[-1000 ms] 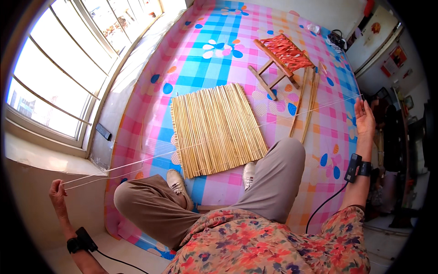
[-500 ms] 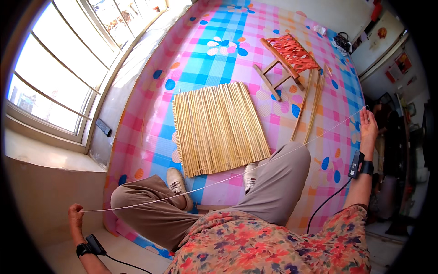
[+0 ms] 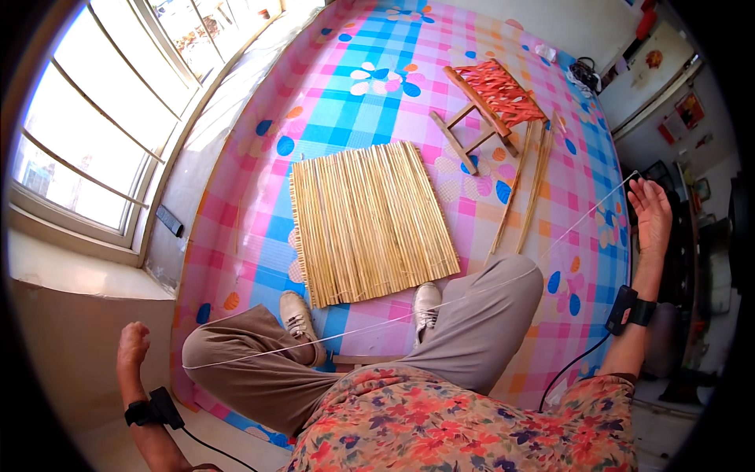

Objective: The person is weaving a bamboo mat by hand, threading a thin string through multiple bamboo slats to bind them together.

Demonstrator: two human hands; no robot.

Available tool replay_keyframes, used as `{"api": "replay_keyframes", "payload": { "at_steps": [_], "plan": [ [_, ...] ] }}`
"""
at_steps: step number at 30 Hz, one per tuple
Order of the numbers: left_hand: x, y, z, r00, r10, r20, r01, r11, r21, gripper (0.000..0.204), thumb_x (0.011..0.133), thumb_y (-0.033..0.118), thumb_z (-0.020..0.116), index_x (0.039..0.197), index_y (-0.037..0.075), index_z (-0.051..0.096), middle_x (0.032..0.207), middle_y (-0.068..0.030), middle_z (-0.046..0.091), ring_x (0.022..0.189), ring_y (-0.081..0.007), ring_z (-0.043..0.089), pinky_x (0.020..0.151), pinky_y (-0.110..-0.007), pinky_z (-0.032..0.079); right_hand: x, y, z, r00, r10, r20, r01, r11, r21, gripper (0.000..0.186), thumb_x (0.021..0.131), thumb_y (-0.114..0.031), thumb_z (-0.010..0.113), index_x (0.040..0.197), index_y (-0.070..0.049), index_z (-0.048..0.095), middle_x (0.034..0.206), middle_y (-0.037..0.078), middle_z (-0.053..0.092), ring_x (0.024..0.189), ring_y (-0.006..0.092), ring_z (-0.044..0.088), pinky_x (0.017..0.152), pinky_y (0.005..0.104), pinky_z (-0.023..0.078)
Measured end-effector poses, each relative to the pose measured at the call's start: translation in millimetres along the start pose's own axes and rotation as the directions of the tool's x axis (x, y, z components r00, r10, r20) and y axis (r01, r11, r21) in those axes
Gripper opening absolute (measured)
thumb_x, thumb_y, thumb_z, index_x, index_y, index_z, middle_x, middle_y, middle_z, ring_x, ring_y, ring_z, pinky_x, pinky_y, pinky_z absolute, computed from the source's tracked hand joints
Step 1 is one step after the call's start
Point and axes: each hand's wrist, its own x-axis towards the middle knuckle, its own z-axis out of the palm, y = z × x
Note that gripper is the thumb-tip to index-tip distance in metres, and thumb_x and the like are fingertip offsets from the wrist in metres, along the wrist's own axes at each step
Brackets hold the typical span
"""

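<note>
A thin white string (image 3: 370, 330) runs over both my knees, from the outer side of the left one up toward my right hand (image 3: 651, 216). That hand is raised at the far right, its fingertips pinched at the string's upper end. At the lower left my left hand (image 3: 134, 344) is curled closed, apart from the visible string; whatever may be inside its fingers is hidden. Before my shoes lies a mat of straw-coloured stalks (image 3: 370, 224), side by side in a near-square panel, touched by neither hand.
Beyond the mat a wooden folding stool (image 3: 499, 94) with a red woven seat lies tipped, with several long stalks (image 3: 531, 189) beside it. A barred window (image 3: 94, 134) and a sill with a dark remote control (image 3: 169, 221) are on the left. A checked floral sheet (image 3: 338, 102) covers the floor.
My left hand has risen slightly and is now apart from the string, whose left part has dropped onto my knee. My right hand has moved outward to the right, and the string hangs slacker.
</note>
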Motion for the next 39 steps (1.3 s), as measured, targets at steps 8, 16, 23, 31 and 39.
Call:
{"api": "replay_keyframes", "payload": {
  "at_steps": [8,16,23,31,39],
  "plan": [
    [92.4,277.5,-13.7,0.923,0.369,0.104,-0.277,0.829,-0.487,0.025,0.080,0.010,0.065,0.102,-0.003,0.064,0.097,-0.0200,0.067,0.093,-0.0299,0.066,0.080,-0.035,0.051,-134.4,-7.6,215.3,0.811,-0.108,0.575,0.093,0.994,0.056,0.005,0.087,0.003,0.059,0.091,-0.001,0.058,0.094,0.011,0.064,0.081,0.0167,0.066,0.079,0.0277,0.053],
    [153.7,326.2,198.3,0.931,0.232,0.281,0.017,0.744,-0.669,0.050,0.080,0.019,0.070,0.121,-0.006,0.057,0.113,-0.0233,0.063,0.100,-0.0295,0.062,0.085,-0.037,0.050,-174.4,89.8,264.8,0.577,0.143,0.804,0.109,0.962,-0.249,0.003,0.086,-0.001,0.061,0.089,-0.002,0.059,0.083,0.003,0.062,0.077,0.0113,0.063,0.069,0.0240,0.052],
    [150.9,313.7,312.1,0.893,-0.033,0.448,0.372,0.614,-0.696,0.053,0.078,0.023,0.068,0.119,-0.007,0.057,0.090,-0.0129,0.063,0.064,-0.0185,0.055,0.051,-0.033,0.044,-199.6,116.3,271.5,0.115,0.164,0.980,0.534,0.822,-0.200,0.006,0.079,-0.005,0.059,0.082,-0.003,0.054,0.079,0.011,0.058,0.074,0.0303,0.061,0.066,0.0382,0.050],
    [165.1,351.6,323.9,0.888,-0.079,0.453,0.441,0.422,-0.792,0.050,0.072,0.022,0.074,0.107,-0.012,0.061,0.093,-0.0211,0.068,0.082,-0.0287,0.067,0.072,-0.038,0.053,-196.5,116.6,282.3,0.065,0.136,0.989,0.493,0.857,-0.150,0.008,0.079,-0.005,0.058,0.084,-0.004,0.053,0.079,0.012,0.056,0.076,0.0299,0.058,0.067,0.0397,0.049],
    [177.3,354.9,332.9,0.795,-0.281,0.538,0.607,0.351,-0.713,0.047,0.069,0.023,0.080,0.098,-0.011,0.064,0.087,-0.0188,0.067,0.071,-0.0280,0.065,0.063,-0.041,0.052,-195.8,103.7,287.3,0.030,0.161,0.987,0.423,0.892,-0.158,0.012,0.082,-0.013,0.064,0.085,-0.005,0.056,0.079,0.007,0.055,0.074,0.0260,0.057,0.067,0.0364,0.049]
  ]
}}
